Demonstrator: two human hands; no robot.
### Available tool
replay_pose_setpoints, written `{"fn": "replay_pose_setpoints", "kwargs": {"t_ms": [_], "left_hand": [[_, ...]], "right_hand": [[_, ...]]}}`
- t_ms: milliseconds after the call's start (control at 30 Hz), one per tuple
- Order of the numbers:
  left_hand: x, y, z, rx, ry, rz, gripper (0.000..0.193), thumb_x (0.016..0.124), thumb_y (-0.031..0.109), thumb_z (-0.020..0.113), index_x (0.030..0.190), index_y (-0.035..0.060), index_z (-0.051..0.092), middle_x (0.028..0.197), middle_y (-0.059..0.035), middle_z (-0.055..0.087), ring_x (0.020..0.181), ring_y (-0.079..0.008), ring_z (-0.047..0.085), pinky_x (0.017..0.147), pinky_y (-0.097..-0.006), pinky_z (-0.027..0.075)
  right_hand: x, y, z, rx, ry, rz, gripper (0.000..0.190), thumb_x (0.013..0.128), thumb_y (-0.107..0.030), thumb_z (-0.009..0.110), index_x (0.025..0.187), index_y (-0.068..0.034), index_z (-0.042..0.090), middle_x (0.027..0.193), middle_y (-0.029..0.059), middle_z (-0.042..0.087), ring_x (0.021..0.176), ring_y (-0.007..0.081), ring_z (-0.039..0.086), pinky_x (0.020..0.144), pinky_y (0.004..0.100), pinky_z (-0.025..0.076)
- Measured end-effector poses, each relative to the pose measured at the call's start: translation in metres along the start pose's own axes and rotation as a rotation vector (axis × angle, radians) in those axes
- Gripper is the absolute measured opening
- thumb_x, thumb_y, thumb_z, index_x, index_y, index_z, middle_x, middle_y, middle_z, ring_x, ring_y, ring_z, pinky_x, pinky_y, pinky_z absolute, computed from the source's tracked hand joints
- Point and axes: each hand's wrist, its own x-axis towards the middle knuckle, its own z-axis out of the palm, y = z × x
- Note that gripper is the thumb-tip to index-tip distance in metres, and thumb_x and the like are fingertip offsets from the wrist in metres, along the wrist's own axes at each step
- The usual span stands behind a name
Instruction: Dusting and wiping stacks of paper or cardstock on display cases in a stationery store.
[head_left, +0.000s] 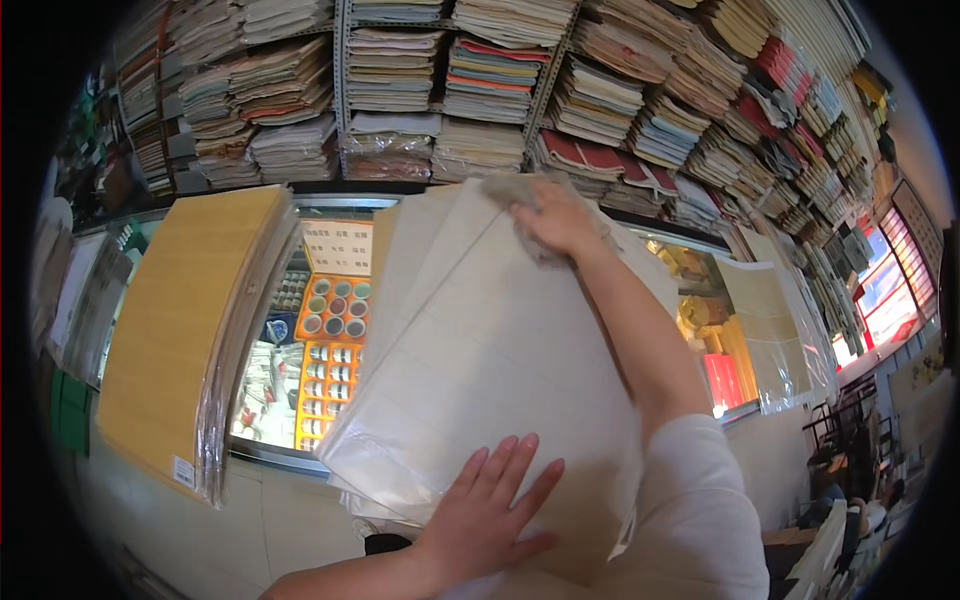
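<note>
A large pale sheet stack (480, 337), seemingly paper in a clear plastic sleeve, lies across a glass display counter, its near end overhanging toward me. Flat on that near end rests my left hand (491, 514), fingers spread and holding nothing. At the far end, my right hand (559, 217) presses a crumpled grey-brown cloth (510, 196) against the top surface. The cloth and fingers there are slightly blurred. More pale sheets (405, 247) show beneath the top one, fanned out to the left.
Left on the counter lies a thick plastic-wrapped stack of tan sheets (187, 322). Under the glass sit an orange box of small round pots (337, 307) and yellow and red boxes (720, 367). Another wrapped sheet (772, 330) hangs over the right edge. Shelves of folded paper (495, 82) stand behind.
</note>
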Motion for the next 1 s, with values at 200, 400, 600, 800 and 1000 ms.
{"fn": "replay_pose_setpoints", "kwargs": {"t_ms": [200, 400, 600, 800, 1000], "left_hand": [[-0.003, -0.004, -0.005, -0.055, 0.042, -0.002, 0.081, 0.079, 0.058, 0.063, 0.145, 0.0165, 0.042, 0.148, -0.0209, 0.036, 0.132, -0.0347, 0.040, 0.107, -0.0492, 0.034], [-0.006, -0.003, 0.002, -0.059, -0.007, 0.017, 0.086, 0.076, 0.055, 0.066, 0.144, 0.0107, 0.039, 0.146, -0.0233, 0.037, 0.132, -0.0349, 0.041, 0.108, -0.0483, 0.032], [-0.007, -0.006, 0.000, -0.083, 0.113, 0.040, 0.086, 0.076, 0.054, 0.069, 0.143, 0.0082, 0.040, 0.147, -0.0243, 0.035, 0.132, -0.0371, 0.039, 0.109, -0.0488, 0.031], [-0.012, -0.016, 0.012, -0.066, 0.222, 0.152, 0.079, 0.075, 0.050, 0.072, 0.138, 0.0088, 0.047, 0.142, -0.0214, 0.037, 0.131, -0.0372, 0.039, 0.110, -0.0496, 0.031], [-0.018, -0.010, -0.029, 0.139, 0.549, 0.492, 0.073, 0.076, 0.040, 0.072, 0.137, 0.0109, 0.047, 0.140, -0.0185, 0.041, 0.135, -0.0334, 0.034, 0.114, -0.0459, 0.025]], "right_hand": [[-0.065, -0.081, -0.014, -0.024, -0.064, -0.200, 0.067, 0.086, -0.042, 0.055, 0.144, -0.010, 0.041, 0.151, 0.0142, 0.037, 0.141, 0.0332, 0.029, 0.116, 0.0431, 0.023], [-0.193, -0.115, -0.009, -0.003, -0.278, -1.002, 0.061, 0.081, -0.031, 0.062, 0.140, -0.036, 0.047, 0.152, 0.0070, 0.036, 0.142, 0.0312, 0.028, 0.114, 0.0486, 0.025], [-0.064, -0.068, -0.022, -0.091, 0.051, -0.053, 0.071, 0.087, -0.048, 0.053, 0.142, -0.004, 0.042, 0.143, 0.0181, 0.045, 0.134, 0.0344, 0.040, 0.111, 0.0409, 0.031], [-0.167, -0.135, 0.007, -0.051, -0.120, -0.844, 0.053, 0.087, -0.044, 0.057, 0.135, -0.022, 0.054, 0.148, 0.0049, 0.043, 0.139, 0.0306, 0.035, 0.111, 0.0485, 0.030], [-0.224, -0.158, 0.010, 0.040, -0.048, -1.027, 0.053, 0.085, -0.048, 0.056, 0.136, -0.033, 0.052, 0.149, 0.0056, 0.040, 0.138, 0.0332, 0.035, 0.110, 0.0564, 0.026]]}}
